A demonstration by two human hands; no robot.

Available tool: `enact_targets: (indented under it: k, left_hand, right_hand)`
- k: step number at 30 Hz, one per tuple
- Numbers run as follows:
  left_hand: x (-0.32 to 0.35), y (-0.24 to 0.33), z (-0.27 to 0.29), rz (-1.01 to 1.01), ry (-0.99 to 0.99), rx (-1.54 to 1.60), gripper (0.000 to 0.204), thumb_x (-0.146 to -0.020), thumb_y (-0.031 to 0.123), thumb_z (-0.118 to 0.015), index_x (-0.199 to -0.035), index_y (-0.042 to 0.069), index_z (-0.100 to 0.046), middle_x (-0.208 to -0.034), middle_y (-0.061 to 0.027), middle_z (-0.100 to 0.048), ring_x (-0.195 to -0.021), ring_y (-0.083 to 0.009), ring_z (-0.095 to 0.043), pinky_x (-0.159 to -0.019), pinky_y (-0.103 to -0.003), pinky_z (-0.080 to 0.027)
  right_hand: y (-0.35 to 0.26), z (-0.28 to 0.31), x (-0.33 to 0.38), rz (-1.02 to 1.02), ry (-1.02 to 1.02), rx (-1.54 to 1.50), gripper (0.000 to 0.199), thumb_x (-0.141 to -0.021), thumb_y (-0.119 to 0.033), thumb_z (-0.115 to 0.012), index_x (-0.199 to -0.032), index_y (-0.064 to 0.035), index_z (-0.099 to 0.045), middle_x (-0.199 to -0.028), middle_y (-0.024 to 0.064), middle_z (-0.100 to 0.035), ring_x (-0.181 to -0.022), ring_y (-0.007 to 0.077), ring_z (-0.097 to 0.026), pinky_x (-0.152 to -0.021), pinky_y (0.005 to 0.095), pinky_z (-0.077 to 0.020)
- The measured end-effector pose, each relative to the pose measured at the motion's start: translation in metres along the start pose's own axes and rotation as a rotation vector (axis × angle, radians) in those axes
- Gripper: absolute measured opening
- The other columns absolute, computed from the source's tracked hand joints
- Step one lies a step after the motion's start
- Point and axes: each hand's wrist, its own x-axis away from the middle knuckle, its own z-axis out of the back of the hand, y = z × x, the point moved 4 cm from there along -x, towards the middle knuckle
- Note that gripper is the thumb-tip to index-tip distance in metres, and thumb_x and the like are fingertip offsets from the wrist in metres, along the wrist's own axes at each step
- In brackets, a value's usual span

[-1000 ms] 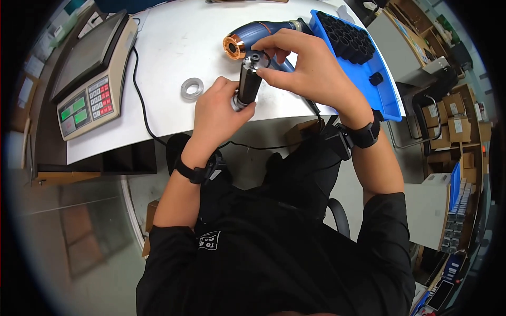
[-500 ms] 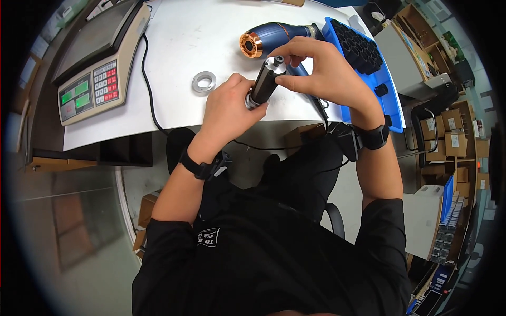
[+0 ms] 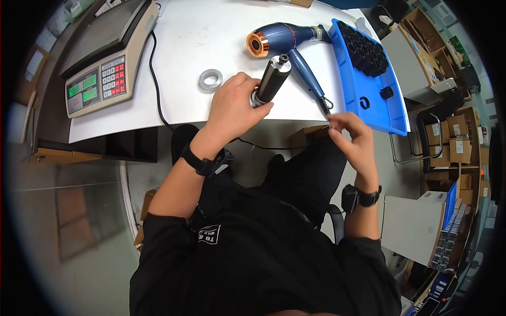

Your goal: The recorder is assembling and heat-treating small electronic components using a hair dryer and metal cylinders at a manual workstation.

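left hand (image 3: 233, 107) seemingly around cylinder (image 3: 273, 80)

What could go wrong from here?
- The left hand alone grips the tilted black cylinder near its lower end, so it might tip.
- The right hand is close to the hair dryer's cord and could snag it.
- The left hand might knock the grey ring beside it.
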Motion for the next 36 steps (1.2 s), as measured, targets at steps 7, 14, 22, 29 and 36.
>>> enact_targets:
  k: [7,14,22,29,36]
  left_hand:
    - [-0.008,-0.013,0.026,0.086,0.045,0.370,0.046,-0.083,0.021,-0.079,-0.122,0.001,-0.064,-0.097,-0.0042,-0.060,-0.086,-0.0169,-0.058,-0.082,-0.032,-0.050]
    - [-0.091,0.013,0.087,0.052,-0.009,0.312,0.031,-0.099,0.033,-0.068,-0.100,0.002,-0.069,-0.087,-0.0015,-0.064,-0.081,-0.0116,-0.057,-0.076,-0.028,-0.048]
    - [-0.215,-0.040,0.056,0.039,-0.193,-0.018,0.036,-0.100,0.035,-0.063,-0.091,0.001,-0.070,-0.074,-0.0042,-0.066,-0.072,-0.0133,-0.060,-0.074,-0.030,-0.050]
    - [-0.302,-0.098,0.015,-0.179,-0.094,-0.462,0.030,-0.098,0.017,-0.054,-0.120,0.005,-0.071,-0.110,-0.0187,-0.074,-0.106,-0.0346,-0.070,-0.094,-0.043,-0.053]
    - [-0.357,-0.124,-0.022,-0.265,-0.014,-0.689,0.036,-0.098,0.018,-0.052,-0.127,0.006,-0.069,-0.121,-0.0186,-0.071,-0.115,-0.0379,-0.066,-0.102,-0.046,-0.051]
  right_hand:
    - [0.079,0.032,0.108,-0.377,0.318,-0.214,0.018,-0.094,-0.010,-0.071,-0.106,0.0024,-0.073,-0.087,0.0011,-0.065,-0.080,0.0103,-0.058,-0.077,0.0267,-0.0472]
    - [0.106,0.047,0.144,-0.479,0.506,-0.247,0.013,-0.096,-0.013,-0.069,-0.096,-0.0001,-0.070,-0.082,0.0006,-0.062,-0.074,0.0084,-0.052,-0.071,0.0244,-0.0406]
    - [0.112,0.054,0.161,-0.369,0.696,-0.357,0.014,-0.099,-0.013,-0.065,-0.090,-0.0045,-0.061,-0.077,-0.0005,-0.057,-0.073,0.0090,-0.049,-0.071,0.0247,-0.0385]
    - [0.125,0.062,0.182,-0.411,0.856,-0.449,0.016,-0.100,-0.015,-0.065,-0.088,-0.0058,-0.060,-0.075,-0.0010,-0.054,-0.070,0.0092,-0.046,-0.068,0.0255,-0.0361]
    - [0.116,0.061,0.194,-0.490,0.896,-0.391,0.017,-0.099,-0.016,-0.066,-0.087,-0.0063,-0.060,-0.073,-0.0012,-0.053,-0.068,0.0090,-0.046,-0.067,0.0255,-0.0356]
